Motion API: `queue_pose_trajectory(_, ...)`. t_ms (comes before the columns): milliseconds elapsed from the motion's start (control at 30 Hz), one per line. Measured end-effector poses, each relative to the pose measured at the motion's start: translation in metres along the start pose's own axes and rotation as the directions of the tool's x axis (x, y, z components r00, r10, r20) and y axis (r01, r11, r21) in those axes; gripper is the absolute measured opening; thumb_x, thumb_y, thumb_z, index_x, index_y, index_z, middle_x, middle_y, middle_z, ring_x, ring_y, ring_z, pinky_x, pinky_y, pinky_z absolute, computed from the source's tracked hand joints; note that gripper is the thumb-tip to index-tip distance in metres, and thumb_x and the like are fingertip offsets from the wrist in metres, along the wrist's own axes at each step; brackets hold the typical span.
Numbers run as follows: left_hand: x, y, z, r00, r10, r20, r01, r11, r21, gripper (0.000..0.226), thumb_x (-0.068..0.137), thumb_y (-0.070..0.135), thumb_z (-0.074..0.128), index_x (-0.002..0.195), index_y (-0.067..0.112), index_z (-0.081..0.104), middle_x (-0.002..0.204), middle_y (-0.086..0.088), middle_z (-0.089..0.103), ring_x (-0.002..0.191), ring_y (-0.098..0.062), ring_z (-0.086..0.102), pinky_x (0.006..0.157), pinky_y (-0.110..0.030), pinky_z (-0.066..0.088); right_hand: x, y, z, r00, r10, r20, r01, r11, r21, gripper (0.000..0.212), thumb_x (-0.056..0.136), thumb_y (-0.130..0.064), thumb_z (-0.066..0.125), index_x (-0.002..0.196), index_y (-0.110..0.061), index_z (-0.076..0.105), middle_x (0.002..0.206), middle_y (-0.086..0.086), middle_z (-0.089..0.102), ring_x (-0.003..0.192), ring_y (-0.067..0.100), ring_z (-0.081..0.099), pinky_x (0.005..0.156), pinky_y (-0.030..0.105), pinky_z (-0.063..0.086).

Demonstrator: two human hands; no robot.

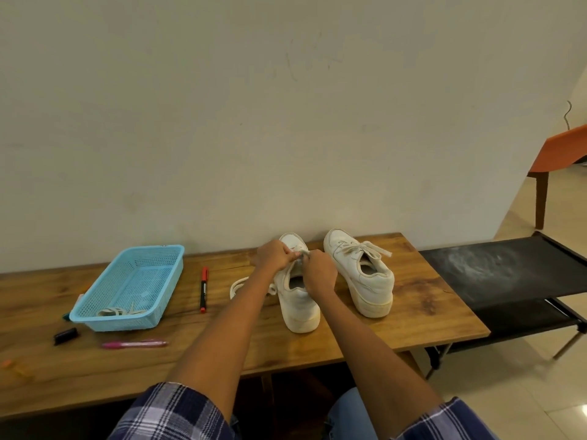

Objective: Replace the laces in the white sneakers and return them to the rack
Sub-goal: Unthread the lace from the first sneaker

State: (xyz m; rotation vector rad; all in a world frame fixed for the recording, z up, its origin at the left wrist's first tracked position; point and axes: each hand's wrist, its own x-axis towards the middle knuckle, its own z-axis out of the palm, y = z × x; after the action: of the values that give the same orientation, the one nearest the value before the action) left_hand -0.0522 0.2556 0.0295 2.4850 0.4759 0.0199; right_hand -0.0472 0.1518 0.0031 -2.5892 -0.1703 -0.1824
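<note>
- White sneakers stand side by side toward the desk's [381, 331] far edge, toes to the wall; the left sneaker [298, 300] sits under your hands, the right sneaker [362, 274] is already laced.
- Your left hand [275, 257] and right hand [319, 274] are both closed, pinching the lace [300, 254] over the left sneaker's tongue.
- A loose loop of lace [236, 285] trails on the desk just left of that sneaker.
- Near the desk's left end, a blue basket [95, 308] holds an old lace [114, 311].
- A red-capped marker [203, 289] lies between basket and sneakers; a pink pen [135, 344] lies nearer the front edge.
- The black rack [508, 274] stands beyond the desk's right end.
</note>
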Motion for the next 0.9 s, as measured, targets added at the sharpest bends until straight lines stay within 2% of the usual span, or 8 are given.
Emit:
queue_pose_trajectory(67, -0.002, 0.004, 0.004, 1.000, -0.030, 0.002, 0.030, 0.999, -0.012, 0.051, 0.090, 0.041, 0.057, 0.103, -0.009, 0.065, 0.108, -0.028, 0.063, 0.106, -0.043, 0.057, 0.088, -0.045, 0.047, 0.000, 0.001, 0.001, 1.000, 0.001, 0.003, -0.001, 1.000, 0.012, 0.029, 0.101, -0.021, 0.040, 0.100, -0.006, 0.065, 0.098, 0.009, 0.068, 0.088, 0.021, 0.065, 0.063, 0.024, 0.044)
queue_pose_trajectory(133, -0.004, 0.011, 0.005, 0.992, 0.012, -0.129, -0.040, 0.974, -0.221, 0.040, 0.096, 0.025, 0.049, 0.104, -0.012, 0.061, 0.109, -0.029, 0.062, 0.104, -0.040, 0.058, 0.083, -0.041, 0.045, 0.001, 0.001, 0.001, 1.000, 0.008, 0.005, -0.008, 1.000, 0.022, 0.030, 0.101, -0.022, 0.040, 0.101, -0.006, 0.065, 0.098, 0.009, 0.068, 0.088, 0.021, 0.065, 0.064, 0.025, 0.045)
queue_pose_trajectory(267, -0.006, 0.019, -0.009, 0.938, -0.102, -0.330, -0.164, 0.708, -0.687, 0.018, 0.100, 0.015, 0.040, 0.099, 0.003, 0.054, 0.099, -0.014, 0.064, 0.073, -0.017, 0.062, 0.067, -0.023, 0.048, 0.001, 0.001, 0.000, 1.000, 0.002, 0.004, -0.002, 1.000, 0.009, 0.030, 0.101, -0.022, 0.041, 0.103, -0.005, 0.065, 0.099, 0.010, 0.068, 0.088, 0.022, 0.065, 0.068, 0.026, 0.048)
queue_pose_trajectory(400, -0.006, 0.012, -0.013, 0.988, 0.060, -0.141, -0.090, 0.973, -0.213, 0.026, 0.094, 0.024, 0.054, 0.080, 0.004, 0.062, 0.078, -0.009, 0.061, 0.059, -0.018, 0.051, 0.059, -0.026, 0.042, 0.000, 0.001, 0.001, 1.000, 0.005, 0.000, -0.005, 1.000, 0.020, 0.029, 0.100, -0.022, 0.041, 0.102, -0.006, 0.065, 0.098, 0.009, 0.068, 0.087, 0.021, 0.065, 0.069, 0.026, 0.049)
queue_pose_trajectory(500, -0.009, 0.008, 0.002, 0.999, 0.032, 0.022, -0.032, 0.999, -0.019, 0.046, 0.093, 0.036, 0.055, 0.064, 0.001, 0.061, 0.062, -0.015, 0.055, 0.054, -0.022, 0.052, 0.053, -0.026, 0.039, 0.000, 0.000, 0.001, 1.000, 0.015, -0.009, -0.015, 0.999, 0.035, 0.031, 0.101, -0.022, 0.039, 0.100, -0.006, 0.066, 0.097, 0.008, 0.068, 0.086, 0.020, 0.065, 0.064, 0.024, 0.046)
queue_pose_trajectory(600, -0.006, 0.010, 0.016, 0.998, -0.030, -0.053, 0.027, 0.999, -0.041, 0.045, 0.093, 0.035, 0.054, 0.095, -0.008, 0.067, 0.097, -0.025, 0.067, 0.094, -0.037, 0.063, 0.077, -0.039, 0.049, 0.000, 0.000, 0.001, 1.000, 0.016, -0.014, -0.016, 0.999, 0.033, 0.032, 0.101, -0.022, 0.040, 0.097, -0.007, 0.067, 0.094, 0.008, 0.068, 0.083, 0.019, 0.065, 0.060, 0.023, 0.041)
queue_pose_trajectory(767, -0.008, 0.024, 0.022, 0.986, -0.003, -0.167, 0.002, 1.000, -0.010, 0.026, 0.097, 0.016, 0.043, 0.093, -0.001, 0.063, 0.099, -0.017, 0.065, 0.097, -0.030, 0.060, 0.079, -0.036, 0.045, 0.001, 0.001, 0.001, 1.000, 0.018, -0.002, -0.018, 1.000, -0.005, 0.028, 0.101, -0.021, 0.040, 0.092, -0.008, 0.063, 0.090, 0.005, 0.065, 0.077, 0.017, 0.061, 0.062, 0.022, 0.042)
queue_pose_trajectory(900, -0.010, 0.021, 0.027, 0.956, -0.108, -0.271, -0.060, 0.836, -0.545, 0.016, 0.097, 0.009, 0.041, 0.088, 0.006, 0.054, 0.090, -0.007, 0.054, 0.085, -0.021, 0.051, 0.074, -0.028, 0.040, 0.000, 0.002, 0.002, 1.000, 0.010, -0.015, -0.011, 1.000, -0.027, 0.025, 0.100, -0.018, 0.041, 0.097, -0.007, 0.064, 0.095, 0.006, 0.067, 0.078, 0.017, 0.061, 0.061, 0.022, 0.041)
